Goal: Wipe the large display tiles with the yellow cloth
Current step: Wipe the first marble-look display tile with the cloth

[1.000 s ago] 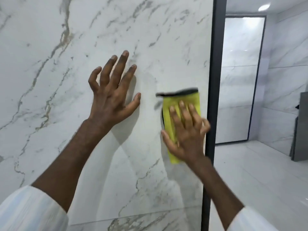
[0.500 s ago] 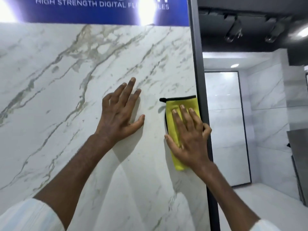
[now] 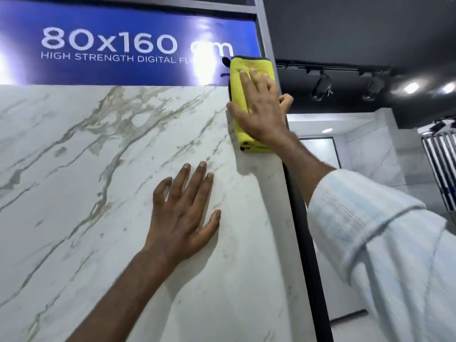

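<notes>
A large white marble-look display tile (image 3: 93, 193) with grey-gold veins fills the left and middle of the view. My right hand (image 3: 261, 109) presses a folded yellow cloth (image 3: 240, 70) flat against the tile's top right corner; the cloth overlaps the blue sign above. Its fingers lie straight on the cloth, thumb spread to the left. My left hand (image 3: 182, 218) rests flat on the tile lower down, fingers spread, holding nothing.
A blue sign (image 3: 123, 45) reading "80x160 cm" runs above the tile. A dark metal frame post (image 3: 303, 243) borders the tile's right edge. Beyond it lie a tiled room with another framed tile (image 3: 320, 154) and black ceiling spotlights (image 3: 320, 87).
My right hand has slid the yellow cloth upward along the tile's right edge to its top corner. The view has tilted up, showing the sign. My left hand stays flat on the tile.
</notes>
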